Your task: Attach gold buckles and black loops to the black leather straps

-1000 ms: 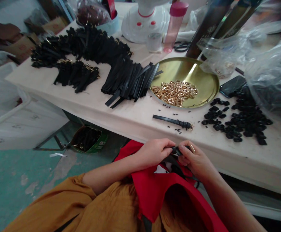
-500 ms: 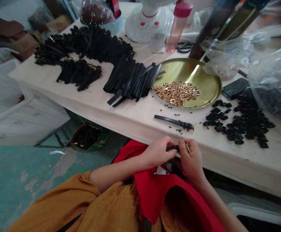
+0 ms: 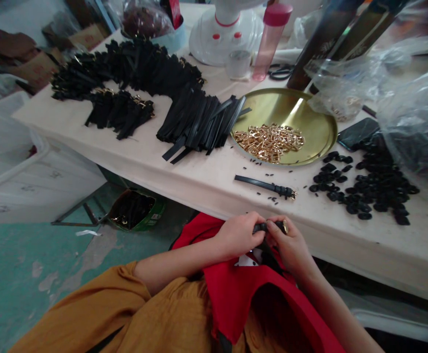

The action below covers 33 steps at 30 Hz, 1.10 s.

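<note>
Over my lap, at the table's front edge, both hands grip one short black strap [image 3: 260,227] with a gold buckle [image 3: 285,226] at its right end. My left hand [image 3: 240,234] pinches the strap's left part. The fingers of my right hand [image 3: 286,239] are closed on it beside the buckle. My palms hide much of the strap. Just beyond, a finished-looking black strap with a buckle [image 3: 265,185] lies on the table. Behind it a gold round tray [image 3: 316,132] holds a heap of small gold buckles [image 3: 270,142].
Black strap strips [image 3: 202,122] lie piled left of the tray, with bunches of buckled straps [image 3: 125,68] farther back. Small black loops [image 3: 368,186] are heaped at right near a phone [image 3: 359,133] and plastic bags [image 3: 419,117]. A pink bottle [image 3: 270,44] and scissors [image 3: 280,72] stand behind.
My right hand has shifted slightly left and turned, its fingers now nearer my left hand. More of the buckle end sticks out to the right.
</note>
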Tool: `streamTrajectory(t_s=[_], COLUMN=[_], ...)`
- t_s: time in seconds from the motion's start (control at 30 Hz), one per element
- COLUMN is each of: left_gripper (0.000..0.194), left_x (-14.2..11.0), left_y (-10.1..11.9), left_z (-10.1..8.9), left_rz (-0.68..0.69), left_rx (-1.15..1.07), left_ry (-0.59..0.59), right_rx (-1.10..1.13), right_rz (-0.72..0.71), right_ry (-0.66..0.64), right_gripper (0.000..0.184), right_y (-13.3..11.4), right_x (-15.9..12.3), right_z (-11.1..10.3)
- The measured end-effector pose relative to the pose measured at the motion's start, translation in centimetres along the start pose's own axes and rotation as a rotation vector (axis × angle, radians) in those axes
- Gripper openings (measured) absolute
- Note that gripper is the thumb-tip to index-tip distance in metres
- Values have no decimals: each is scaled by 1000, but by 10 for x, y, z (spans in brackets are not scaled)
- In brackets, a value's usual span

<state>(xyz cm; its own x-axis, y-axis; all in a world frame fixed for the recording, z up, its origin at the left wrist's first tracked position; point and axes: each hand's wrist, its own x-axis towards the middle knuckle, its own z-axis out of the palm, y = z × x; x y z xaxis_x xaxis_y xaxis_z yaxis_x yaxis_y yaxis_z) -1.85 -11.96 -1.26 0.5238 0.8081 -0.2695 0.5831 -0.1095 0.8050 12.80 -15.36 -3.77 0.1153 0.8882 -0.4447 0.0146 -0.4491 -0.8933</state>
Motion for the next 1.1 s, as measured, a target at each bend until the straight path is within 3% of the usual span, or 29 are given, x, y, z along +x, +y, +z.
streamTrajectory(t_s=[0.1,0.23,0.4,0.57,0.67,0.77,0.87,1.0,1.1], left_gripper=[27,28,28,30,30,23,23,20,16], left_x=[1,1,1,2,1,1,4,11,14], left_y=[-1,0,-2,-3,-1,-1,-4,-7,-7], left_z=[5,8,7,-2,-12,-17,-13,-4,-2], left_rz=[-17,-30,-44,88,177,186,116,-128,-294], left_rx=[70,157,180,149,207,264,105,-376,-692], left_ry=[30,66,75,19,146,245,154,-3,-132], right_rx=[48,-63,-149,19,134,13,-153,-354,-399], right_rz=[6,-15,-66,-19,-34,-124,-240,-382,-409], right_ry=[29,108,63,31,62,167,236,303,311], right_gripper=[24,26,27,24,23,22,21,19,19], right_y=[2,5,7,5,3,2,5,14,17], right_x=[-2,-5,-5,-2,-2,-4,-8,-10,-10], right_z=[5,6,3,-2,-3,-3,0,1,1])
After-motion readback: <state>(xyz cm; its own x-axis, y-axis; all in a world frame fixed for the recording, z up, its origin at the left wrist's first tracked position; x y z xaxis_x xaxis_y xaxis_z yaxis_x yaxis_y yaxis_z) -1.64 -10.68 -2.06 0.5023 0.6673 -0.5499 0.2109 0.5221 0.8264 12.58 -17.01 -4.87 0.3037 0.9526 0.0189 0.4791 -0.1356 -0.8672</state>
